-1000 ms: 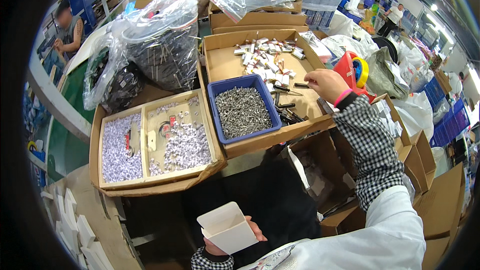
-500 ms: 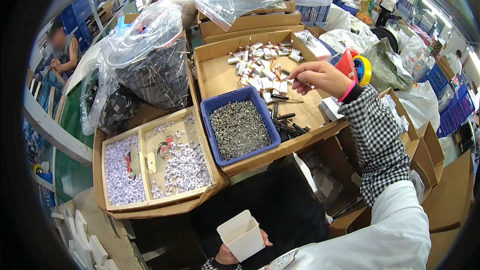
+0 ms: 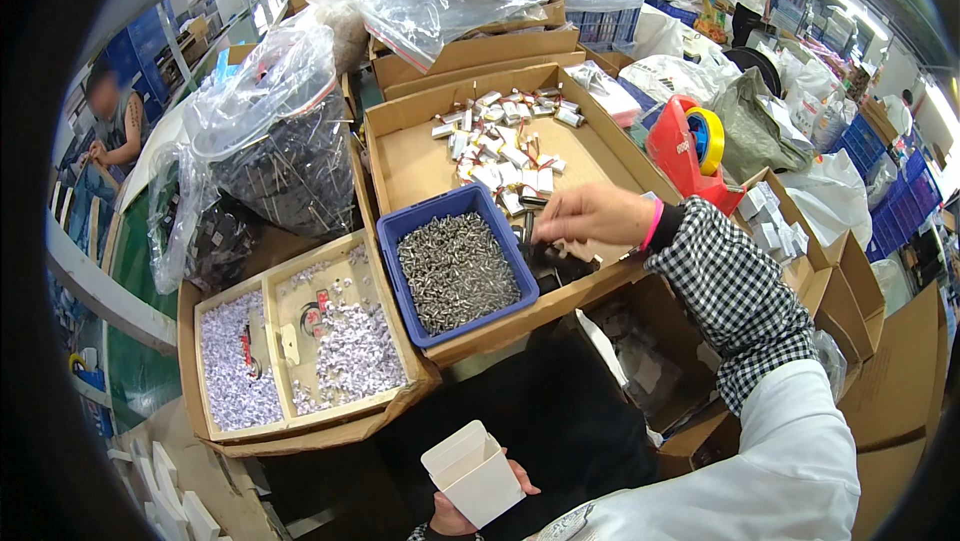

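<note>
My left hand [image 3: 452,518] grips a small white cardboard box [image 3: 480,486] from below, its flap raised and its top uncovered. Over the front right part of a shallow cardboard tray [image 3: 405,146], my right hand [image 3: 592,216] has its fingers drawn together, pointing down among black slender items [image 3: 552,263]. Whatever lies between those fingertips is hidden. Silvery battery packs [image 3: 515,156] with thin red wires lie loose farther back in that tray. Just left of my right hand, a blue plastic bin [image 3: 430,341] holds many small metal screws [image 3: 455,271].
A divided wooden tray [image 3: 275,341] of small pale purple pieces sits at left. Behind it stands a clear plastic bag [image 3: 300,166] of black parts. A red tape dispenser [image 3: 675,146] and a carton of white boxes [image 3: 772,226] are at right. A person [image 3: 118,126] sits at far left.
My right hand has come down and nearer, from beside the battery packs to the black items. My left hand still holds the white box. The view has shifted slightly.
</note>
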`<state>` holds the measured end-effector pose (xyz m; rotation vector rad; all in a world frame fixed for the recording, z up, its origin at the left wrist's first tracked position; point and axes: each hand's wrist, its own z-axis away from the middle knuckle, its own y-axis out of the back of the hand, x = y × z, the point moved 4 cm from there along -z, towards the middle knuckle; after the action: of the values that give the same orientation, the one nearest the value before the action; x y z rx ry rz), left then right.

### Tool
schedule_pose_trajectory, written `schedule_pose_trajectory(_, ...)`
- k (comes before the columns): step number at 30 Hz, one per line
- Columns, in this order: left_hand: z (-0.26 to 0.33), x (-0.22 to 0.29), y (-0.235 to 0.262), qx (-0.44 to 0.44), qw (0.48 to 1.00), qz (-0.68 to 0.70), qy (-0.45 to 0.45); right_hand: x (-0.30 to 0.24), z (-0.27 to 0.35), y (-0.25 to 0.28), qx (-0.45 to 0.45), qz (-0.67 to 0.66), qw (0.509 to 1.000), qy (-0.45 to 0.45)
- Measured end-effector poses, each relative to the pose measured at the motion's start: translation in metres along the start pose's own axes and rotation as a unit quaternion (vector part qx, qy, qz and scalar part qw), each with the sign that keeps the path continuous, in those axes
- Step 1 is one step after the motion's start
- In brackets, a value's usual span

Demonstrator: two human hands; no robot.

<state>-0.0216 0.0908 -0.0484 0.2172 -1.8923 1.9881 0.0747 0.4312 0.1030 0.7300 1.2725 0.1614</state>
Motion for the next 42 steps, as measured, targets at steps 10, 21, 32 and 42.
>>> schedule_pose_trajectory(10,0.003,0.003,0.003,0.002,1.000,-0.025,-0.014,0.007,0.033,0.023,-0.130,0.066,0.980,-0.133)
schedule_pose_trajectory(21,0.001,0.004,-0.003,0.010,0.999,-0.033,-0.003,-0.005,0.038,0.042,0.076,0.235,0.969,0.017)
schedule_pose_trajectory(32,0.003,0.006,-0.017,0.010,0.996,-0.085,-0.016,-0.007,0.007,-0.013,-0.010,0.491,0.864,0.113)
schedule_pose_trajectory(42,0.015,-0.001,-0.009,0.062,0.955,-0.275,-0.090,-0.075,0.058,-0.038,0.220,-0.056,0.971,0.070)
